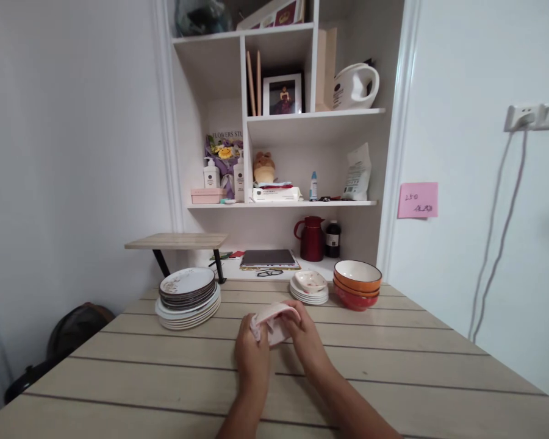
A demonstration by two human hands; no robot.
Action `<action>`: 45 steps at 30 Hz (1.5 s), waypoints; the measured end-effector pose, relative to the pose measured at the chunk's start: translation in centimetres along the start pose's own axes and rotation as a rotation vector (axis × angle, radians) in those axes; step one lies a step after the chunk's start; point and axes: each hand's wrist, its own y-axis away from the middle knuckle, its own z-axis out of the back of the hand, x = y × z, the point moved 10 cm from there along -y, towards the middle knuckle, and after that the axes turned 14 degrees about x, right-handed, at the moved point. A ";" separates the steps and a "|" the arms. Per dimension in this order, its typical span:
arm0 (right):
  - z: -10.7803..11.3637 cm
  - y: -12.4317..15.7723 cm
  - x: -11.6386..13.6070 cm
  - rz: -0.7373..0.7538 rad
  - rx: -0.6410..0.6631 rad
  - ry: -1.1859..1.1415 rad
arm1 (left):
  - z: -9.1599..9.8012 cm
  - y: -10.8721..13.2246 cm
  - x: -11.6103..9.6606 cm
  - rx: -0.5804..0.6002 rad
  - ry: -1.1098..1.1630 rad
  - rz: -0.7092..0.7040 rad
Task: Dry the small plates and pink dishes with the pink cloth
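Above the middle of the table, a pale dish [280, 330] with a pink rim is tilted between my two hands; it looks like a small bowl. My left hand [251, 350] grips its left side, along with a crumpled light cloth [255, 328] that shows between thumb and fingers. On the other side, my right hand [307, 336] is closed around the dish's right edge. Part of the dish and most of the cloth are hidden by my fingers.
Stacked plates [188, 300] stand on the wooden table [174, 378] at the left. Small white dishes [309, 289] and orange and red bowls [357, 285] stand at the back right. Behind are a small raised shelf [178, 241], a laptop [268, 258] and a red jug [312, 239].
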 end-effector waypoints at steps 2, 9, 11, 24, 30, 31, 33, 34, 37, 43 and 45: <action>0.9 0.1 1.3 0.072 -0.048 0.285 | 0.5 0.5 -1.3 -0.051 -0.222 -0.057; -0.4 0.9 4.3 0.137 0.047 0.954 | -2.4 1.3 -4.7 0.085 -0.720 -0.255; -0.5 1.0 4.4 0.112 0.057 1.026 | -2.7 1.3 -5.0 0.099 -0.746 -0.274; -0.8 0.4 3.7 0.167 0.109 0.424 | 1.2 0.8 -1.3 -0.134 -0.062 -0.124; -2.3 0.7 2.4 0.006 0.084 -0.022 | -0.1 0.0 1.3 -0.017 0.339 0.105; -2.6 0.7 2.3 -0.011 0.090 -0.063 | -0.2 0.1 1.2 -0.015 0.359 0.107; -2.7 0.6 1.8 -0.029 0.092 -0.129 | -0.3 0.2 0.9 -0.019 0.370 0.106; -2.7 0.5 1.6 -0.036 0.094 -0.151 | -0.3 0.2 0.8 -0.016 0.360 0.106; -1.9 0.2 1.1 -0.032 0.094 -0.119 | -0.5 0.2 0.5 0.009 0.255 0.093; 0.0 0.8 4.1 0.142 -0.081 0.408 | 1.1 0.3 -0.9 -0.063 -0.302 0.032; -0.8 1.1 5.5 0.206 -0.052 0.626 | 1.0 0.5 -1.7 -0.055 -0.469 -0.002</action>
